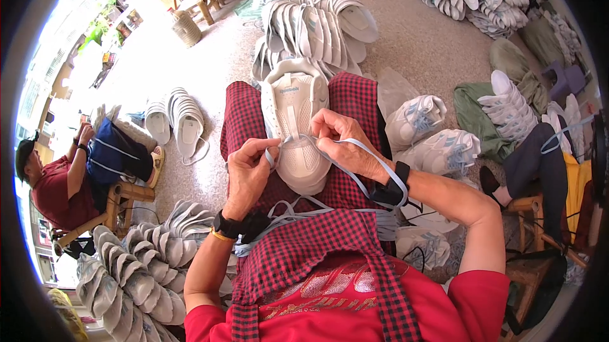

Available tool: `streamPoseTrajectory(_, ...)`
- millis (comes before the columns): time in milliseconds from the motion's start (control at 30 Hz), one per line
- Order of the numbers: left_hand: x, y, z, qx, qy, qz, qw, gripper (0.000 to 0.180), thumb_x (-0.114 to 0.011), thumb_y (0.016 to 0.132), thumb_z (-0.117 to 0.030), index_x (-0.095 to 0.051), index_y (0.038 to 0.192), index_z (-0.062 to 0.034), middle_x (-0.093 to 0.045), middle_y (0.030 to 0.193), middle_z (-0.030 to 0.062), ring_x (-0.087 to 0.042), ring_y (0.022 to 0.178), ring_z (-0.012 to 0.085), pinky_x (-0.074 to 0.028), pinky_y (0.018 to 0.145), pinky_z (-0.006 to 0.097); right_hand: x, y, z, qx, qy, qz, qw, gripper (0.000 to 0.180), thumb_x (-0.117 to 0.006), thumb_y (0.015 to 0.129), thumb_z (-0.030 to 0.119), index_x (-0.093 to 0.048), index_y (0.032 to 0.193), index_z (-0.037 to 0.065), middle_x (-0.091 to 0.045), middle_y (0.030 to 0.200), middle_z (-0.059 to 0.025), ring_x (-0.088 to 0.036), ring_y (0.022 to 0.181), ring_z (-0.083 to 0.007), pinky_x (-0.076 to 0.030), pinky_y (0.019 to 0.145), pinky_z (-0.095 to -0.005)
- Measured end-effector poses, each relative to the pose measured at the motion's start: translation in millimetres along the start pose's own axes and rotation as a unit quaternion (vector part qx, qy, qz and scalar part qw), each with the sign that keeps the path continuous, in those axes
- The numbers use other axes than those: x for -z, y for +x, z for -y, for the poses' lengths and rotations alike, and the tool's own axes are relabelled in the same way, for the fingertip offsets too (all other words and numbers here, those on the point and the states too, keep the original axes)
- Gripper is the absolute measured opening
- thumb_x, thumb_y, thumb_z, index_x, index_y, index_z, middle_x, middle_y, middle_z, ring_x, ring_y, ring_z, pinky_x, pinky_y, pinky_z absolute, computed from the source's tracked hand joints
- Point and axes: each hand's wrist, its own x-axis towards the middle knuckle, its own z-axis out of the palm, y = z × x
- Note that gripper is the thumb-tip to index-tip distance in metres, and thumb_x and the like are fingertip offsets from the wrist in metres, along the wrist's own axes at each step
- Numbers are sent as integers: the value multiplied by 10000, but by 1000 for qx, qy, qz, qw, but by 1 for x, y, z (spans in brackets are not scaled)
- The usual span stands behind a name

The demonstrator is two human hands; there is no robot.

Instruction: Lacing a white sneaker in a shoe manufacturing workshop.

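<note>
A white mesh shoe upper (298,161) lies on my lap, its heel opening away from me and its toe towards me. A pale blue shoelace (393,176) crosses the upper near its lower eyelets. My left hand (247,171) pinches one part of the lace at the left edge of the shoe. On the other edge, my right hand (352,142) has its fingers closed on the lace, which loops down past my wrist. More blue laces (298,210) lie in a bundle across my lap, over a red-and-black checked apron (244,110).
Rows of stacked shoe uppers (311,28) stand ahead of me, with more stacks (136,266) at lower left. Bundled uppers (438,145) lie on my right by a green sack (472,114). A seated co-worker (60,183) is at left; another person's leg (533,164) shows at right.
</note>
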Motion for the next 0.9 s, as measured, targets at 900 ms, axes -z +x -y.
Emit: streamPoseTrajectory(900, -9, -4, -3, -121, 140, -66, 980, 106, -684, 835, 28, -707, 932, -7, -678, 898, 50, -655, 756, 90, -535, 673, 237, 7, 6, 9, -34, -116, 44, 992, 134, -669, 862, 122, -674, 930, 7, -701, 822, -76, -662, 763, -135, -511, 686, -286)
